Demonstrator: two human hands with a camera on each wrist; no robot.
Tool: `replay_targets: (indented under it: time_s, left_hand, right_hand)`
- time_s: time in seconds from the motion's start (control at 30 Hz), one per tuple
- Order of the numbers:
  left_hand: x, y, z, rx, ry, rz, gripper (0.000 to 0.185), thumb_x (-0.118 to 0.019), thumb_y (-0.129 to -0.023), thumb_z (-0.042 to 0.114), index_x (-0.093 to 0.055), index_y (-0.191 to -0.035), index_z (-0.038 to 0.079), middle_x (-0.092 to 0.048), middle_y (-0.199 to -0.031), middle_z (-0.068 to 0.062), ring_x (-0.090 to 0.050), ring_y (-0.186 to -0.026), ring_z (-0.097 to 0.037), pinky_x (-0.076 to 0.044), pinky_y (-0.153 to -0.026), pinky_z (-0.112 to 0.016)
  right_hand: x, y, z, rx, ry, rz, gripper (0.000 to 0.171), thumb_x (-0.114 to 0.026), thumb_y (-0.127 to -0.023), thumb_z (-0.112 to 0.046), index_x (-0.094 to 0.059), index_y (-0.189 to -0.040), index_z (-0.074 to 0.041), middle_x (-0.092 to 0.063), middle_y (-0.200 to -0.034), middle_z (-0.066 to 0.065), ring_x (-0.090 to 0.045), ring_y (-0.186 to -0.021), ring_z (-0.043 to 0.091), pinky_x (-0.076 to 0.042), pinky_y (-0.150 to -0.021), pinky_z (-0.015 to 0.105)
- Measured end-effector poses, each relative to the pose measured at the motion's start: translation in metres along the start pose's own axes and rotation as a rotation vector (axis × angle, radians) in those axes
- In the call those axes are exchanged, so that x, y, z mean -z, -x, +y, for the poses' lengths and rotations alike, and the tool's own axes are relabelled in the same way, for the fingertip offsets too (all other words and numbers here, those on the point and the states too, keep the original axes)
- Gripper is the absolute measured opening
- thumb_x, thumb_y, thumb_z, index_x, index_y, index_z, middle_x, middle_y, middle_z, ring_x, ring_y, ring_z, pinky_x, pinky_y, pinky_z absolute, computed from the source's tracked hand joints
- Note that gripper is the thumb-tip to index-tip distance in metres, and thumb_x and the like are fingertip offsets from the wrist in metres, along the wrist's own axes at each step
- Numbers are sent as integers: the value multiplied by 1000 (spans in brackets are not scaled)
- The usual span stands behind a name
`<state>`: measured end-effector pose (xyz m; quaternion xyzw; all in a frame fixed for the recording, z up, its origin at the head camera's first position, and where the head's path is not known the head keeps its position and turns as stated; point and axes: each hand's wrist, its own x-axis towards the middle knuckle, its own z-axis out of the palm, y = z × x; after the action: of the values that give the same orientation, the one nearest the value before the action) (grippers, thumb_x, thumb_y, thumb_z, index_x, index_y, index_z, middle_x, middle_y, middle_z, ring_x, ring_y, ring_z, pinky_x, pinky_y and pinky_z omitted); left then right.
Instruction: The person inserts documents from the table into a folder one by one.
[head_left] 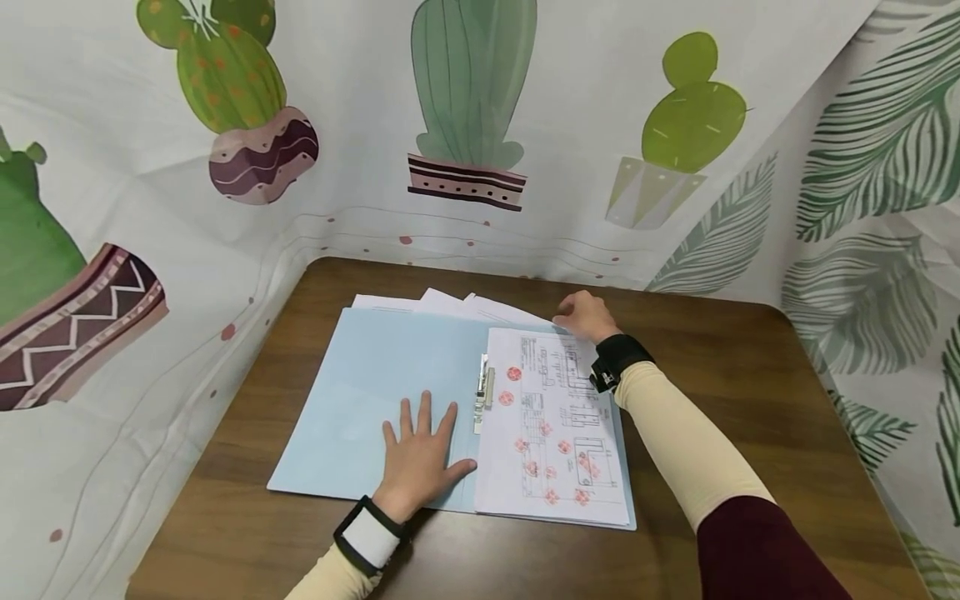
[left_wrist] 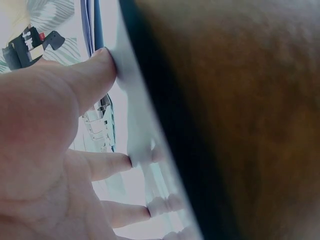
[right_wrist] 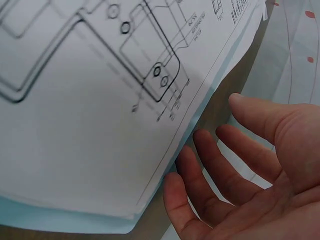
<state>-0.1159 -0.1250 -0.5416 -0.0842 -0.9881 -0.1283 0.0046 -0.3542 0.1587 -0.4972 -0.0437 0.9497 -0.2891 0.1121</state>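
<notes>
A light blue folder [head_left: 375,375] lies spread out on the table, with a metal clip [head_left: 484,392] near its fold. On its right half sits a stack of printed sheets [head_left: 555,467] with line drawings and red stamp-like marks. My left hand [head_left: 420,467] rests with fingers spread on the bare left cover, its thumb near the sheets' edge. At the far right corner is my right hand [head_left: 588,317]. In the right wrist view its fingers [right_wrist: 202,185] are loosely bent, fingertips right at the folder's edge, and the thumb stands apart from them.
Several white papers [head_left: 442,304] stick out from beneath the folder's far edge. The brown wooden table [head_left: 712,350] extends on both sides of the folder. A white cloth [head_left: 360,142] printed with cacti and leaves hangs behind the table.
</notes>
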Motion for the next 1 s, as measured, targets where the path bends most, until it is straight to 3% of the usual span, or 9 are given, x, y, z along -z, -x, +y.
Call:
replay_targets:
  time_s: [0.57,0.87,1.0]
  left_hand:
    - [2,1,2,17,23,-15,89,-80,-81,60,-54,-150,9,-34,-158,-33,-27,-143,-62,-27,-103,-81]
    - [1,2,2,16,21,-8,89,-81,-79,60,-55,-148,9,-35,-158,-33,-27,-143,-62,-27,-102,-81]
    - [1,2,0,17,17,-2,90,-80,-80,60,-55,-149,10,-34,-158,-33,-27,-143,-62,-27,-102,-81]
  right_hand:
    - [-15,-16,-25,70,93,-64,31,-71,-96,-22,-74,-119,-1,-68,-123,18,-64,-109,35,-50,-94,50]
    - [-20,-19,-29,79,93,-69,21,-73,-95,-24,-75,-106,-6,-69,-108,12,-61,-101,32,-42,-98,58]
    - [-20,-20,-31,109,76,-78,18,-73,-95,-21,-71,-104,-5,-66,-108,13,-57,-98,32,-43,-96,53]
